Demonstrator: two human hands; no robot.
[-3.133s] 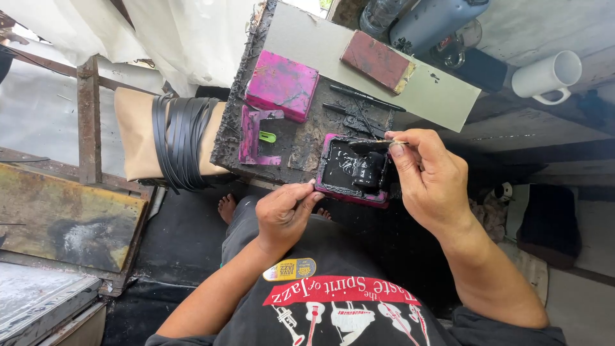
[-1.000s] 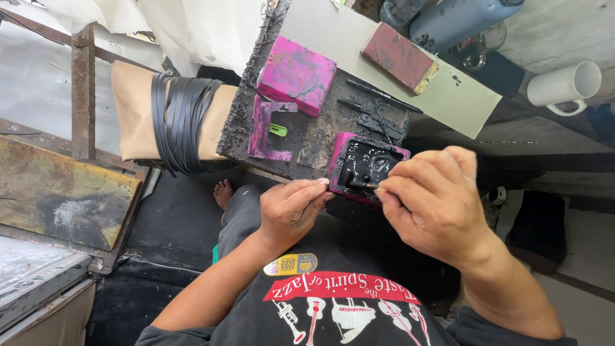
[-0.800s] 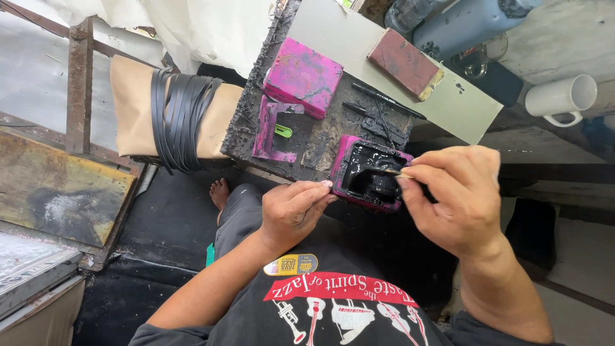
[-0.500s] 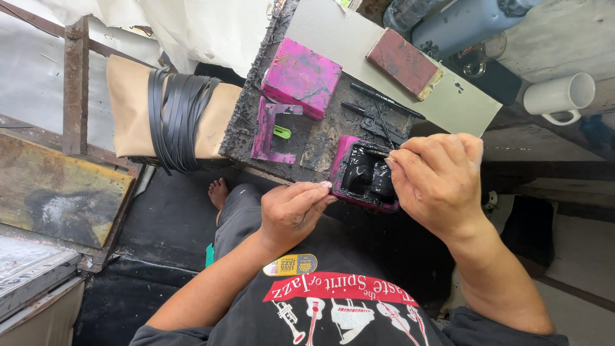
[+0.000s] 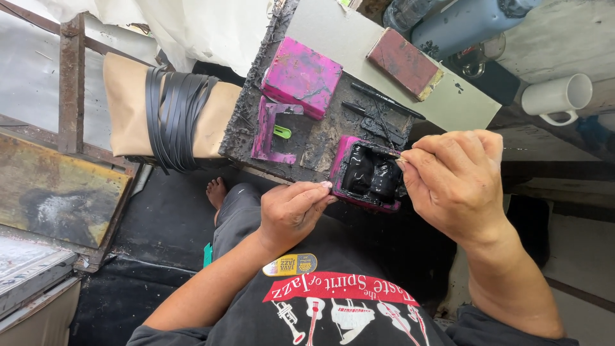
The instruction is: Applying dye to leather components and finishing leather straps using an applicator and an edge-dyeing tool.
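We hold the pink tray [image 5: 366, 176] of black stuff at the bench [image 5: 320, 138] edge. Our left hand [image 5: 291, 211] pinches its side. Our right hand [image 5: 458, 182] pinches something tiny at its rim.

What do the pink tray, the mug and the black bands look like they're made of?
Tray: likely plastic, pink walls, insides coated in glossy black like wet ink. Mug: probably ceramic, smooth white glaze with soft highlights. Bands: seemingly rubber, thin matte black strips wrapped round a tan pad.
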